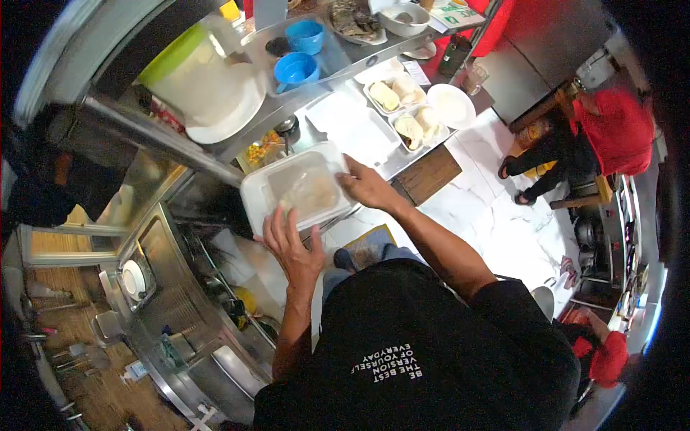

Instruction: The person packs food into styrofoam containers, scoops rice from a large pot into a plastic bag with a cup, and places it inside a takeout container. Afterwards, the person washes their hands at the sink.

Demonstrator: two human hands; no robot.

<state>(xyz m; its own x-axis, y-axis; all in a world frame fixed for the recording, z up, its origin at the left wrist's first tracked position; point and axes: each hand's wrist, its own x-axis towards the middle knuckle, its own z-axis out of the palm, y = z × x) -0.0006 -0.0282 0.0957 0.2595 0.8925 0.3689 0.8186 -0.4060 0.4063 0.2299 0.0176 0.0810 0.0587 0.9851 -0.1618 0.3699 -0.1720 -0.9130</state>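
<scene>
A white rectangular plastic tub [260, 188] is held up in front of me, tilted so that its inside faces the camera. In it lies a clear plastic bag [309, 188] with something pale, whose kind I cannot make out. My right hand [368, 187] grips the tub's right rim, its thumb hidden. My left hand [291, 248] holds the near rim with fingers spread over the edge. Just beyond the tub, an open white foam takeaway box [359, 136] stands on the counter. Other foam boxes with food [413, 129] are beside it.
Above the counter runs a metal shelf [330, 79] with blue bowls [298, 70], a white bowl [404, 19] and a large tub with a green rim [172, 57]. A steel sink counter [172, 287] is at left. People in red shirts [614, 133] are at right.
</scene>
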